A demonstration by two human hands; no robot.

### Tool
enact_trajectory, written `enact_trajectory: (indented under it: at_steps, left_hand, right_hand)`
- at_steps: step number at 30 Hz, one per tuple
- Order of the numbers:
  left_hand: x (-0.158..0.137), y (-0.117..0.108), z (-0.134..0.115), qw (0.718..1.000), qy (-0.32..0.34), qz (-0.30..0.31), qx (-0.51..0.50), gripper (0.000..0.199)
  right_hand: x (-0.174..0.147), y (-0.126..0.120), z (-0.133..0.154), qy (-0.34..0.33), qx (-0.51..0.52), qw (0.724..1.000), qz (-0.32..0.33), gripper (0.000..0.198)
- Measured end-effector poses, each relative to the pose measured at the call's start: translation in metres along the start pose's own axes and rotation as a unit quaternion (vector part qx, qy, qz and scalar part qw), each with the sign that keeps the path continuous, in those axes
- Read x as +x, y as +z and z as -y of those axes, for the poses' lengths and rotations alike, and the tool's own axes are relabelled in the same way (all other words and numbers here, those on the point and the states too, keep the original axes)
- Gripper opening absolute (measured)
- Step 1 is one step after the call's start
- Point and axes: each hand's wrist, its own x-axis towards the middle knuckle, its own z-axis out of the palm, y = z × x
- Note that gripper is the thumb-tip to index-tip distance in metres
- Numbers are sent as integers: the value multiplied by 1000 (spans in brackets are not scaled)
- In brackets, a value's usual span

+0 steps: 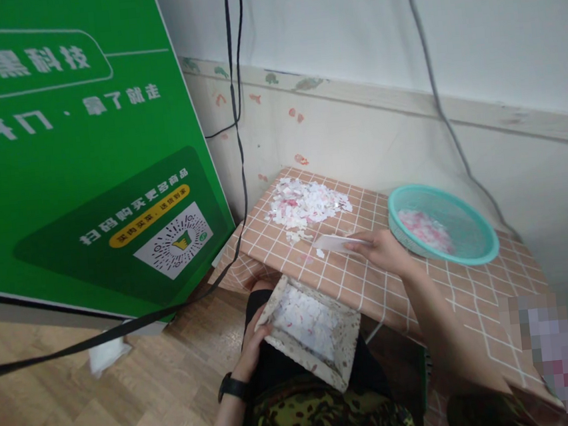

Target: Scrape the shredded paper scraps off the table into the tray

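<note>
1. White card [334, 243], thin and flat, is pinched in the right hand [385, 251] at centre frame; the fingers are closed on its right end, and its free end points left toward the scraps.
2. Paper scraps [306, 204], white with pink flecks, lie heaped just above and left of the card, on the checked tablecloth [453, 304] in terracotta with white lines. A few stray bits sit between heap and card.
3. Left hand [254, 350], lower centre, grips the left edge of a speckled tray [341, 361] held below the table edge, over the lap. Fingers are curled round the rim, thumb side hidden. The tray holds more white and pink scraps.
4. Black wristwatch [232, 387] on the left wrist.
5. Teal basket [468, 249], round and perforated, stands on the cloth just right of the right hand; pale pink and white bits lie inside it.
6. Green panel [82, 159] fills the upper left of the frame. White Chinese lettering appears mirror-reversed; a QR code sits on a white patch near its lower right, under a yellow strip of small characters. I cannot read the text with certainty.
7. Black cables [236, 110] hang down the pale wall beside the panel; one runs across the wooden floor [81, 406] at lower left.
</note>
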Motion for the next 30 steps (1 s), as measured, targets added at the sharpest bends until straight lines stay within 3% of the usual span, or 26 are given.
enact_trajectory:
  at_steps: [6, 11, 18, 22, 26, 30]
  left_hand:
    - [0, 0, 0, 1000, 0, 0, -4, 60]
    - [0, 5, -2, 999, -11, 10, -31, 59]
    - [-6, 11, -5, 996, -55, -44, -50, 62]
    - [-8, 14, -11, 997, -49, -33, -47, 58]
    - [-8, 15, -13, 998, -51, -14, -47, 58]
    - [-7, 15, -10, 997, -51, -17, -47, 58]
  right_hand:
    - [-43, 2, 2, 33, 28, 999, -26, 33]
    - [-60, 19, 2, 39, 49, 995, -77, 31]
    - [-76, 21, 17, 27, 51, 998, -12, 32]
    - [-83, 24, 22, 20, 49, 998, -44, 31]
    - [-83, 28, 23, 21, 42, 998, -28, 34]
    - [-73, 28, 22, 114, -23, 982, -147, 42]
